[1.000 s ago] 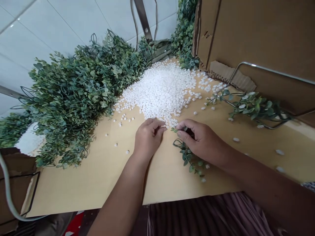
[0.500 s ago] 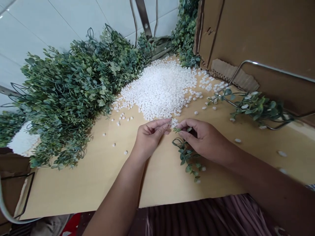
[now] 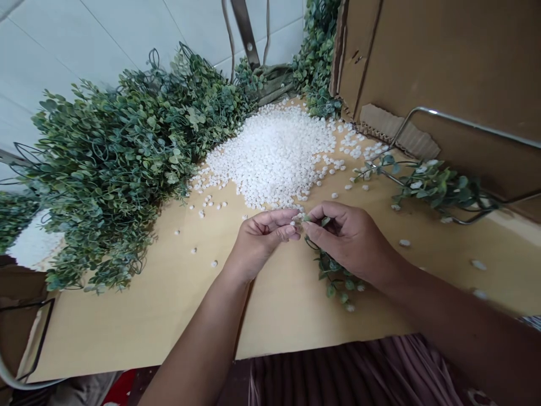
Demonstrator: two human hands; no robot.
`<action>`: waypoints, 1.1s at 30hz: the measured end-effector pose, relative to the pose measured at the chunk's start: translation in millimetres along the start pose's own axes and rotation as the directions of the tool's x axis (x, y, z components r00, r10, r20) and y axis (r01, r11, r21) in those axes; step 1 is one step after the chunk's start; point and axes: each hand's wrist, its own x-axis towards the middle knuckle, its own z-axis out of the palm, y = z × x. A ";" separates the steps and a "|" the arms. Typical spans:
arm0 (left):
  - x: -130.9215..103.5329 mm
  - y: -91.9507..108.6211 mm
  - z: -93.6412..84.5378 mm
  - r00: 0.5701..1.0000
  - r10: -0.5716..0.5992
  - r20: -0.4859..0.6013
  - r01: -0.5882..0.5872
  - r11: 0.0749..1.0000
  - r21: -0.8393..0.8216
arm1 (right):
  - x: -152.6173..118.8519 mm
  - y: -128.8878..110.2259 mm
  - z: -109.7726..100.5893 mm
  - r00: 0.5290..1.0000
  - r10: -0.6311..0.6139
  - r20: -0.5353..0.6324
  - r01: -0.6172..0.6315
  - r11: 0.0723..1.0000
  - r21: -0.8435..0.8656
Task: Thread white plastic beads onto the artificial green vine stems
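My right hand (image 3: 344, 237) pinches the stem of an artificial leafy sprig (image 3: 336, 276), whose green leaves and a few white bits hang below the fingers. Facing it, my left hand (image 3: 268, 237) has thumb and forefinger closed on a small white bead (image 3: 293, 224), right at the tip of the sprig. The fingertips of both hands almost meet, so the exact contact between bead and stem is hard to see. Just beyond the hands spreads a heap of small white beads (image 3: 276, 155) on the tan tabletop (image 3: 177, 321).
A big pile of artificial greenery (image 3: 122, 158) lies on the left. Another sprig with white beads (image 3: 439, 183) rests on a metal wire frame (image 3: 473, 124) at right, beside a cardboard box (image 3: 448, 62). Loose beads are scattered about. A second white heap (image 3: 34, 239) shows at far left.
My left hand has moved slightly right toward the sprig, and a white bead now shows in its fingertips. The sprig in my right hand has swung a little to the right.
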 end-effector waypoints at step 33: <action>1.6 -3.3 8.1 0.996 -0.031 -0.079 0.019 0.990 -0.143 | 0.0 4.4 7.9 0.975 -0.134 -0.176 0.120 0.989 -0.091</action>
